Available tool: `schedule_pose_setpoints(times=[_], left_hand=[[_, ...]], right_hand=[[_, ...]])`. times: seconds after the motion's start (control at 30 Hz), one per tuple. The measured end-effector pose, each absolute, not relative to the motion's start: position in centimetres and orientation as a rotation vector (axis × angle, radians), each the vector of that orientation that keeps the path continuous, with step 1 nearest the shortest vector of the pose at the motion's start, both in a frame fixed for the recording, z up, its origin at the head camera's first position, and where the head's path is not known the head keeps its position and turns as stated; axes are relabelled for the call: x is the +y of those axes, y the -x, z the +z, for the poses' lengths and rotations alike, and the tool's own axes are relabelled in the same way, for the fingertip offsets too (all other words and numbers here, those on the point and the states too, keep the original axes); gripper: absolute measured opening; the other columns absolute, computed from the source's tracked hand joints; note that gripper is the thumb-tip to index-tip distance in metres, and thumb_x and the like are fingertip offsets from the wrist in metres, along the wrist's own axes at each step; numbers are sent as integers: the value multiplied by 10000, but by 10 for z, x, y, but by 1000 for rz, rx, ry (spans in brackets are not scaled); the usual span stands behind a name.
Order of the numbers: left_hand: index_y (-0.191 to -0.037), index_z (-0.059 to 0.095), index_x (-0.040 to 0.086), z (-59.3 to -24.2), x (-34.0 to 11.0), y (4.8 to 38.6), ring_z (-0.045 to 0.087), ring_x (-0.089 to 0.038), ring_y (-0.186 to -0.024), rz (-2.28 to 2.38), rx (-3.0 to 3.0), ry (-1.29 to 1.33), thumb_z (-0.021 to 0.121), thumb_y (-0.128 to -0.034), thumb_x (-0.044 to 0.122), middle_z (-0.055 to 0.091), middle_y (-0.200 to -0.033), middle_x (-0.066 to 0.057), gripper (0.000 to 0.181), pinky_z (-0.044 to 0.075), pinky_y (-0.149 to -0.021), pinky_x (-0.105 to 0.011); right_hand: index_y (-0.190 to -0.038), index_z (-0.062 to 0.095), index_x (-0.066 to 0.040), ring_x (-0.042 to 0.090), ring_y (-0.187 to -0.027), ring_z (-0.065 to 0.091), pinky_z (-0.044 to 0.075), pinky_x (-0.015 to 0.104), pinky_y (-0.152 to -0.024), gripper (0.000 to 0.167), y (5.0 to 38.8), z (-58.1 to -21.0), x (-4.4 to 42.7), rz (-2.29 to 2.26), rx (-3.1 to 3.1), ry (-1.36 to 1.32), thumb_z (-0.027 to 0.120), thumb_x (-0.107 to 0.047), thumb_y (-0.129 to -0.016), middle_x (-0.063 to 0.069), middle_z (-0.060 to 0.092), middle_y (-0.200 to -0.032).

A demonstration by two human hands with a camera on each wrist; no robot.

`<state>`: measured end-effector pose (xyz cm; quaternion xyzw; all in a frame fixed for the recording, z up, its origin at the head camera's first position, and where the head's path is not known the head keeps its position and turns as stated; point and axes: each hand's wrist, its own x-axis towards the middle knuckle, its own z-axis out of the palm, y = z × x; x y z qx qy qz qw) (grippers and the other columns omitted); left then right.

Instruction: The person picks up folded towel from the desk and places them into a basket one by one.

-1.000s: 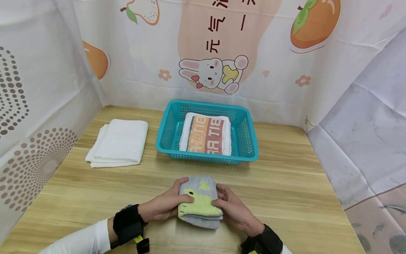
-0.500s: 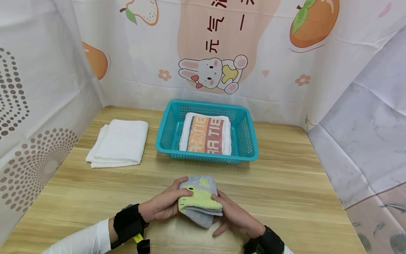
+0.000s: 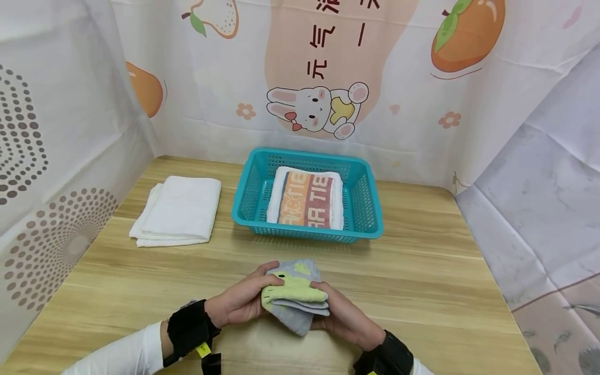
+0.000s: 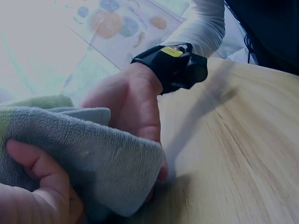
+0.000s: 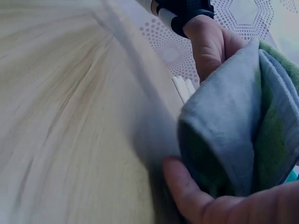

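A folded grey and yellow-green cloth (image 3: 295, 291) is held between both hands above the front part of the table. The left hand (image 3: 241, 302) grips its left side, thumb on top. On the right side the right hand (image 3: 344, 317) pinches it, thumb on the upper face and other fingers underneath. One grey layer hangs down as a corner below the folds. In the left wrist view the grey cloth (image 4: 88, 154) spans both hands, its free corner near the right palm. The right wrist view shows the cloth (image 5: 229, 112) with its layers parted, a fingertip below the hanging edge.
Behind the hands stands a teal basket (image 3: 307, 234) holding a folded white towel (image 3: 307, 198) with an orange and red panel. A folded white cloth (image 3: 180, 211) lies at the back left of the wooden table (image 3: 422, 281). Printed curtains (image 3: 211, 78) enclose the back and sides.
The cloth's lower grey layer has swung down and left into a hanging corner. The right hand's lower fingers spread away, then moved back under the cloth. The left hand keeps its grip.
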<state>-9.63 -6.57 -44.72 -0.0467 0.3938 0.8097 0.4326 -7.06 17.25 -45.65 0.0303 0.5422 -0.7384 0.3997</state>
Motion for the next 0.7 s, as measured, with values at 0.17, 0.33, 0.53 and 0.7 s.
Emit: schedule_pose_setpoints(times=[0.17,0.33,0.53,0.7], left_hand=[[-1563,-85,178,-446,-65,95,598,-274,-1168,2006,1020,59,493,-977,45,287,-1497,-299,833,530,-919,-350],[-1574,-48,191,-448,-63,93,543,-238,-1218,1988,1057,-4,511,-973,37,210,-1557,-246,835,504,-938,-347],[-1567,-26,220,-450,-61,91,447,-271,-1326,1989,1028,-30,502,-967,1,124,-1600,-225,830,465,-987,-373],[-1567,-20,243,-450,-62,89,434,-318,-1352,1995,1010,-54,489,-945,-55,122,-1606,-226,858,473,-998,-425]], right_hand=[[-1572,110,-79,281,-1338,404,361,491,-1081,678,70,-454,170,-1944,1304,-89,371,-433,-1056,199,347,-1509],[-1575,75,-159,242,-1317,410,344,400,-1060,681,69,-454,170,-1976,1308,-86,397,-444,-1047,169,314,-1514],[-1571,45,-208,208,-1300,413,339,355,-1046,701,69,-458,172,-1967,1366,-89,441,-425,-1035,142,275,-1535],[-1566,57,-192,189,-1248,440,359,332,-1014,720,69,-462,174,-1958,1453,-107,483,-408,-1027,131,315,-1499]])
